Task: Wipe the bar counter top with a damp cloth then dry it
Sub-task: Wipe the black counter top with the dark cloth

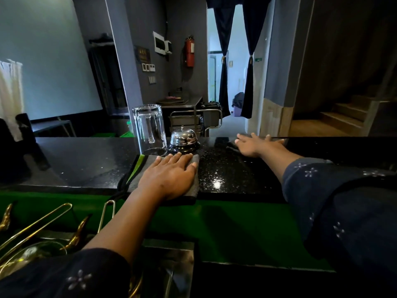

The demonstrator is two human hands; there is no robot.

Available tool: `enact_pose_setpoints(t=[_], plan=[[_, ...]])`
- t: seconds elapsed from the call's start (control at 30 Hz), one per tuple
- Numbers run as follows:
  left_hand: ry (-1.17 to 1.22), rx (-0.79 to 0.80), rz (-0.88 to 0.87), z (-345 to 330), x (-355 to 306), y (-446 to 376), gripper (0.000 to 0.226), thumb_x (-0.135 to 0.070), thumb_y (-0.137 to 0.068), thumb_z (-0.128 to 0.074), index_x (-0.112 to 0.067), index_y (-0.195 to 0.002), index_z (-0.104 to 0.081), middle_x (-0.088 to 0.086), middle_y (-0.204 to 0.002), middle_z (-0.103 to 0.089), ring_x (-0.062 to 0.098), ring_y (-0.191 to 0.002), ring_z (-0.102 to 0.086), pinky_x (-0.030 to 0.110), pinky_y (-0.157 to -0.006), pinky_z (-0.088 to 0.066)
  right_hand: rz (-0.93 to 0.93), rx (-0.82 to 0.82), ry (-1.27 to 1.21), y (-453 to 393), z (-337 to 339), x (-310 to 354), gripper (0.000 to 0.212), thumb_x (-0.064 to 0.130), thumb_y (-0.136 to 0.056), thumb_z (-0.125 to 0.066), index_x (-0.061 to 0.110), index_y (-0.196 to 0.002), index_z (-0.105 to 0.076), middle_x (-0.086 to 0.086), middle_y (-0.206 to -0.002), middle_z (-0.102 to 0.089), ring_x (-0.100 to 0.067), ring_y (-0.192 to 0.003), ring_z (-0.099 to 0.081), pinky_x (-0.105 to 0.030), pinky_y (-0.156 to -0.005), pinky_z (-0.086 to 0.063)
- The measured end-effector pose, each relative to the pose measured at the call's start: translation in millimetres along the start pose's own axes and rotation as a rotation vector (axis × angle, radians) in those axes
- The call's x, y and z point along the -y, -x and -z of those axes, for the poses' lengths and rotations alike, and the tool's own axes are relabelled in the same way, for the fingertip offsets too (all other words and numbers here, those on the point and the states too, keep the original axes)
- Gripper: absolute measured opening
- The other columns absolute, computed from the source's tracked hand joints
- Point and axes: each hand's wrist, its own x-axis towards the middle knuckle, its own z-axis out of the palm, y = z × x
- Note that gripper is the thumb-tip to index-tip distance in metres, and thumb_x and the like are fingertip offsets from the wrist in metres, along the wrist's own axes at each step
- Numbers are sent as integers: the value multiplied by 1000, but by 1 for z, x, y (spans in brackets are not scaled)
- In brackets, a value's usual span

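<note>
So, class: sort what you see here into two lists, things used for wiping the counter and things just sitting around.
Used: grey cloth, dark cloth, counter, left hand, right hand.
Sitting around: glass, bell, fire extinguisher.

Glass mug (149,127) and bell (183,137) block the counter's (86,160) far edge

The black speckled surface (225,168) carries an upturned glass mug (149,127), a chrome call bell (183,138) beside it, and a grey cloth (137,175).
</note>
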Motion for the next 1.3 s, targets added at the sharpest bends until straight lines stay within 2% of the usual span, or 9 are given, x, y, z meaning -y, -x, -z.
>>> enact_pose_setpoints(t=[0.23, 0.33, 0.43, 0.53, 0.67, 0.83, 0.93, 1.03, 1.3], plan=[[-44, 14, 8, 1, 0, -5, 59, -56, -98, -10, -33, -152, -13, -1, -161, -13, 18, -147, -10, 40, -118, -4, 296, 14, 9, 86, -24, 36, 55, 67, -96, -11, 57, -149, -5, 3, -165, 7, -43, -147, 12, -77, -103, 14], [-46, 31, 0, 3, 1, -2, 60, -56, -97, -10, -33, -152, -13, -1, -161, -13, 17, -147, -10, 39, -119, -3, 384, 13, 25, 116, -29, 11, 53, 69, -95, -12, 61, -146, -5, 10, -165, 5, -37, -149, 9, -72, -108, 12], [-52, 33, -8, 3, 2, 0, 60, -56, -98, -9, -33, -153, -11, -1, -161, -12, 18, -148, -9, 39, -118, -2, 307, -26, 38, 124, -24, -51, 52, 72, -93, -10, 64, -144, -3, 15, -164, 5, -33, -150, 4, -69, -111, 8], [-51, 33, -10, 2, 0, -2, 60, -55, -98, -8, -32, -153, -11, -1, -161, -12, 18, -148, -8, 40, -119, -2, 72, -17, -10, 111, -13, -117, 53, 74, -92, -9, 65, -144, -3, 13, -164, 5, -35, -150, 4, -71, -110, 8], [-51, 1, -7, 1, -1, -3, 59, -54, -98, -10, -33, -153, -14, -1, -160, -15, 18, -147, -11, 41, -119, -4, -99, -26, -11, 101, -5, -128, 55, 72, -93, -9, 61, -147, -4, 7, -165, 6, -40, -149, 7, -74, -107, 9], [-79, 32, 31, 8, -9, -3, 59, -51, -99, -11, -26, -153, -15, 5, -161, -14, 22, -148, -9, 45, -119, -1, 141, -38, 3, 123, -20, -46, 56, 69, -94, -9, 57, -149, -5, 2, -165, 7, -45, -147, 10, -77, -104, 13], [-241, -76, -2, 15, -24, -2, 58, -43, -101, -16, -20, -154, -9, 7, -161, -7, 23, -148, -1, 46, -118, 5, 270, -5, 19, 138, -23, -25, 57, 69, -94, -10, 57, -149, -5, 4, -165, 6, -43, -148, 9, -75, -105, 13], [-245, -192, -101, 18, -60, 6, 59, -44, -100, -26, -20, -153, -15, 7, -161, -14, 22, -148, -7, 44, -118, 1, 309, -8, -14, 147, -24, -49, 55, 71, -94, -12, 60, -147, -7, 9, -165, 3, -37, -150, 7, -70, -110, 10], [2, -80, -205, -20, -141, 30, 63, -55, -98, -21, -23, -152, -24, 5, -160, -18, 20, -148, -9, 43, -118, 1, 15, -84, -56, 141, -5, -191, 54, 74, -92, -11, 62, -145, -13, 10, -165, -3, -34, -150, -2, -68, -111, 8]])
